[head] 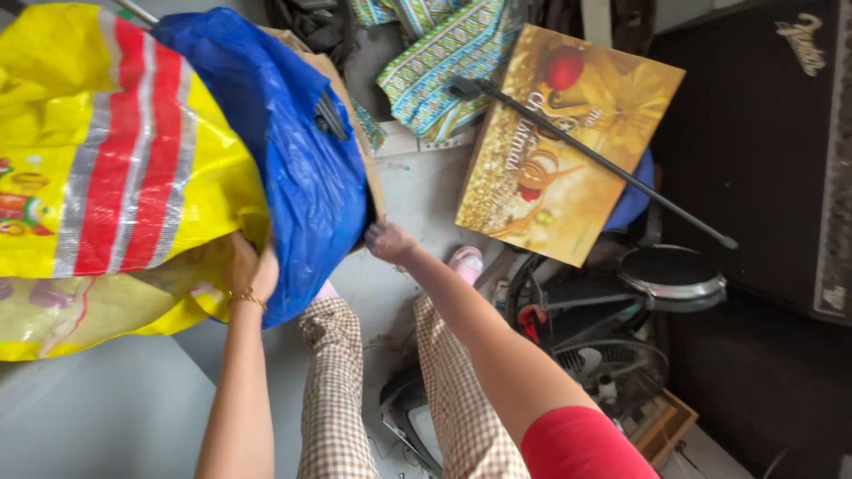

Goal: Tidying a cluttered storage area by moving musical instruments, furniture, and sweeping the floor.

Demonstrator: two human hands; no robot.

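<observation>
Both hands are lifting a bulky bundle that fills the upper left of the frame. The left hand (251,270) is clenched on the lower edge of the yellow woven sack (106,151); the right hand (388,239) grips the rim of the blue plastic bag (293,151) beside it. The bundle's long axis seems to run lower left to upper right, mouth toward the floor. Carrying on likely calls for a firm, even grip on both edges

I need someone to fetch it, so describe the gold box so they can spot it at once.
Start at the big black speaker cabinet on the right. Just left of it leans the flat gold box, with a black rod lying across it; alone among its neighbours, it shows red baubles.
</observation>
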